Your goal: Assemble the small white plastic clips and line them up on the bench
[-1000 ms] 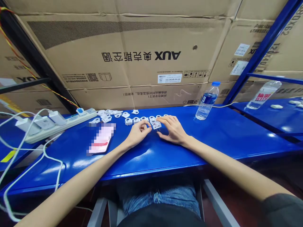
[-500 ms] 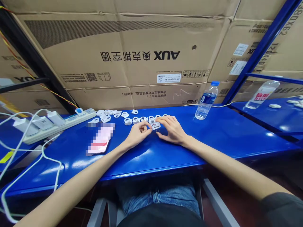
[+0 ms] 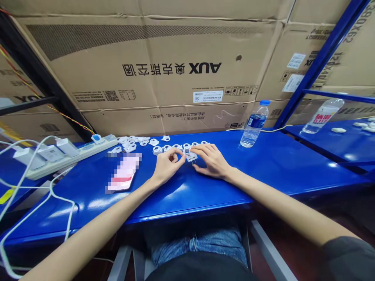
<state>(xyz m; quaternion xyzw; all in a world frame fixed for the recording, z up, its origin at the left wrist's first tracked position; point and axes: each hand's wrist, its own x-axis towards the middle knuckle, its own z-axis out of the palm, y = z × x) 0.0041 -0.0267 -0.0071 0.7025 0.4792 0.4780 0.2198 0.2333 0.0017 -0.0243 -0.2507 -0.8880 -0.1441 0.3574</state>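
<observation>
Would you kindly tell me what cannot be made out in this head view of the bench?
Head view: small white part, tiny and half covered by the left hand and right hand pinching it; shape unclear.
Head view: flat object beside the left hand, blurred out.
Head view: white cable, cut off by the left edge.
Head view: box label, print too small.

One camera, worn on the head, looks forward and down from close above the lap; it faces the blue table and cardboard boxes behind; left hand and right hand meet mid-frame on a small white part.
</observation>
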